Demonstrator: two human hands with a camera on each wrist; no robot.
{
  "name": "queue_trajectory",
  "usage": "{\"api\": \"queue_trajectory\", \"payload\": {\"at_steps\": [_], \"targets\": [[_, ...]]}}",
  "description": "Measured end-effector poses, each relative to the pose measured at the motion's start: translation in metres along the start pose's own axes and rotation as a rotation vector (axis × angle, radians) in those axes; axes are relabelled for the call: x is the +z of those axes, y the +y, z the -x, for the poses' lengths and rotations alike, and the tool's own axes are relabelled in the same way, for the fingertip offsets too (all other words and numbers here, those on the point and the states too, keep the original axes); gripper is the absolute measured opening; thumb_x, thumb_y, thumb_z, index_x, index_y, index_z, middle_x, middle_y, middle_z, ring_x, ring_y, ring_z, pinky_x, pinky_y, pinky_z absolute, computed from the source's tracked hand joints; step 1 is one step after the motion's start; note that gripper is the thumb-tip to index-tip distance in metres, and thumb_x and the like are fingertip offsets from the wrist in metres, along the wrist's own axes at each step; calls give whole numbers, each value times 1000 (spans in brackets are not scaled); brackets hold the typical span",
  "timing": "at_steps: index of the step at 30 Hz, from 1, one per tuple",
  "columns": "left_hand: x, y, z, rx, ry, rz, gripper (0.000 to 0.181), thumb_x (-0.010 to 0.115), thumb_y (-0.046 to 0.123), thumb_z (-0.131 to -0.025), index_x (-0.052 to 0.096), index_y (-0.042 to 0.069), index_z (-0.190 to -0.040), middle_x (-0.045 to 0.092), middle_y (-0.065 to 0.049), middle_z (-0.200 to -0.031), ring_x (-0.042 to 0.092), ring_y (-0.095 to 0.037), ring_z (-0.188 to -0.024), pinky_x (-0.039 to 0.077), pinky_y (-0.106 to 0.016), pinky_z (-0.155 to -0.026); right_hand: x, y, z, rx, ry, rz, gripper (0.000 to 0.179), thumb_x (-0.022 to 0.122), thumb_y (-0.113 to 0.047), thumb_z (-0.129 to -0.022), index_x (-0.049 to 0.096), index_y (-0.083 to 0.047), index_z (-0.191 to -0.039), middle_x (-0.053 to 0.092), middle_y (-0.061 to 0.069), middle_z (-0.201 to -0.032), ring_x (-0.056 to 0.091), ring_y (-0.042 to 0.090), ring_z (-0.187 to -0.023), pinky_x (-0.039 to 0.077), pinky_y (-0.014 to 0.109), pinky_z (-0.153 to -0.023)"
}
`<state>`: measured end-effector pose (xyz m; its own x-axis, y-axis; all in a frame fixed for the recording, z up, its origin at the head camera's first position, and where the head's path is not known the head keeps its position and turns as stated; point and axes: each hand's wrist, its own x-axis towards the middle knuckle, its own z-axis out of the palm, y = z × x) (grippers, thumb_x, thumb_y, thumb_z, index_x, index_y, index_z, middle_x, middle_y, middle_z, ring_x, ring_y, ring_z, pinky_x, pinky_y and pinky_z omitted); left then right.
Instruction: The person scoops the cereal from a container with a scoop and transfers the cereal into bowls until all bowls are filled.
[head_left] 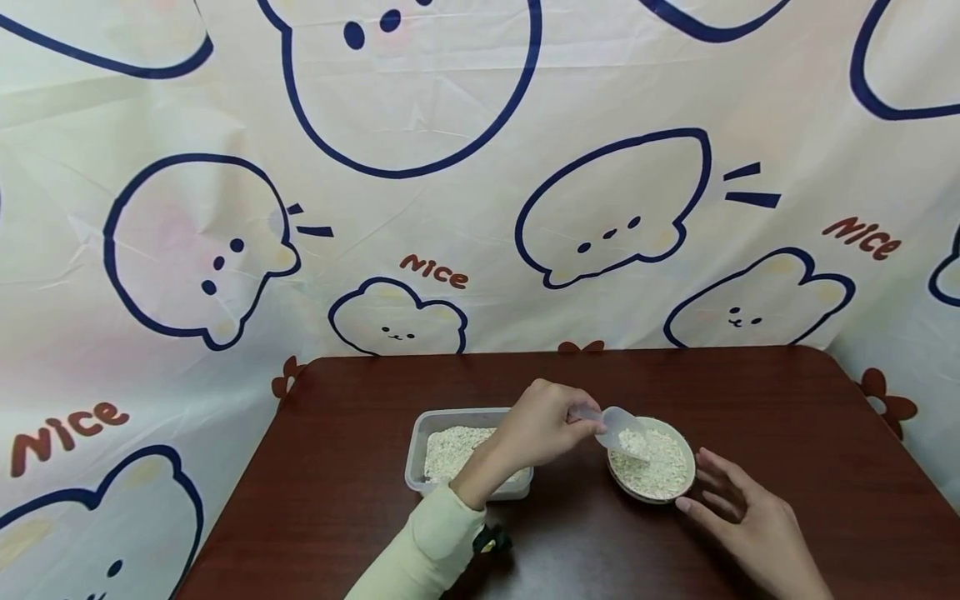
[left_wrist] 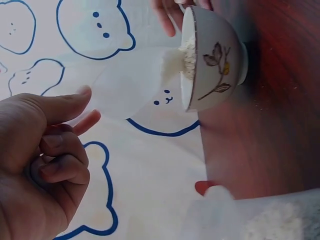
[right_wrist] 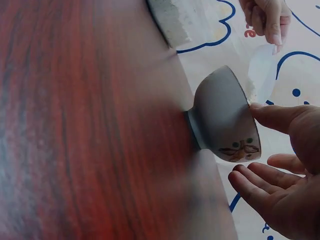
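My left hand (head_left: 542,427) pinches the handle of a translucent plastic scoop (head_left: 617,427), tilted over a bowl (head_left: 619,485). Pale flakes that look like oats (head_left: 662,472) fill the bowl close to its rim, and some lie at the scoop's lip. In the left wrist view the bowl (left_wrist: 215,65) is white with a flower print, and the scoop (left_wrist: 132,82) reaches its edge. My right hand (head_left: 757,529) is at the bowl's right side, fingers loosely spread. In the right wrist view its thumb (right_wrist: 272,116) is at the rim and the other fingers stand just off the side.
A clear rectangular tub (head_left: 414,467) of the same flakes stands left of the bowl, partly hidden by my left forearm. Both sit on a dark red-brown wooden table (head_left: 330,500). A printed cloth (head_left: 480,208) hangs behind the table's far edge.
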<state>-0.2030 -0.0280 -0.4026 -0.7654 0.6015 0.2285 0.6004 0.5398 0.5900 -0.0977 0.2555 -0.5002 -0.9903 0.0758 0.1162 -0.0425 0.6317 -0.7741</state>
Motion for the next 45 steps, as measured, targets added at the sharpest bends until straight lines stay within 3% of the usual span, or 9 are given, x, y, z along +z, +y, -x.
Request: {"api": "queue_trajectory", "payload": {"at_steps": [4, 7, 9, 18, 29, 39, 42, 45], "targets": [[-6, 3, 0, 2, -5, -45, 18, 82, 25, -98, 84, 9, -107, 68, 4, -69, 38, 1, -53, 34, -13, -53, 2, 2, -1, 46, -41, 23, 80, 90, -35, -89, 54, -6, -155, 66, 28, -142, 77, 8, -106, 61, 18, -81], [-11, 3, 2, 3, 1, -29, 18, 82, 24, -98, 84, 9, -107, 74, 2, -76, 39, 1, -53, 34, -13, -54, 2, 2, -4, 94, -81, 31, 85, 88, -41, -91, 50, -5, -158, 62, 31, -146, 77, 33, -115, 64, 28, -84], [-14, 3, 3, 8, 11, -13, 16, 82, 23, -97, 84, 9, -106, 75, 1, -78, 39, 2, -53, 34, -13, -54, 2, 2, -4, 112, -94, 31, 86, 87, -42, -91, 48, -4, -159, 61, 32, -148, 75, 37, -119, 64, 32, -85], [-21, -1, 6, 21, 40, 36, 14, 82, 19, -97, 83, 7, -104, 69, 1, -69, 36, 3, -50, 31, -15, -51, 2, 4, -4, 93, -84, 43, 84, 86, -41, -92, 49, -4, -158, 62, 31, -146, 75, 36, -118, 64, 30, -84], [-21, -1, 5, 32, 49, 62, 14, 83, 18, -96, 83, 7, -105, 70, 0, -71, 39, 2, -53, 34, -15, -52, 4, 3, -3, 99, -85, 48, 84, 86, -41, -92, 49, -4, -158, 61, 32, -147, 75, 37, -119, 64, 32, -85], [-13, -5, 10, -44, 65, 176, 12, 83, 19, -97, 83, 9, -104, 51, 9, -61, 35, 0, -51, 30, -18, -52, 3, 3, -3, 86, -79, 50, 84, 86, -40, -92, 49, -4, -158, 62, 32, -146, 75, 36, -118, 64, 32, -84], [-13, -9, 13, -69, 86, 214, 12, 83, 20, -96, 84, 11, -105, 45, 9, -60, 33, -2, -51, 29, -19, -52, 2, 1, -3, 46, -36, 55, 80, 88, -36, -91, 53, -3, -155, 66, 29, -142, 77, 13, -112, 63, 22, -82], [-15, -14, 19, -96, 120, 254, 12, 83, 21, -96, 84, 13, -105, 42, 10, -58, 31, -3, -51, 28, -20, -51, -1, -2, -3, -12, 29, 52, 75, 91, -28, -89, 57, -3, -151, 70, 25, -138, 64, -17, -108, 57, 11, -80]]}}
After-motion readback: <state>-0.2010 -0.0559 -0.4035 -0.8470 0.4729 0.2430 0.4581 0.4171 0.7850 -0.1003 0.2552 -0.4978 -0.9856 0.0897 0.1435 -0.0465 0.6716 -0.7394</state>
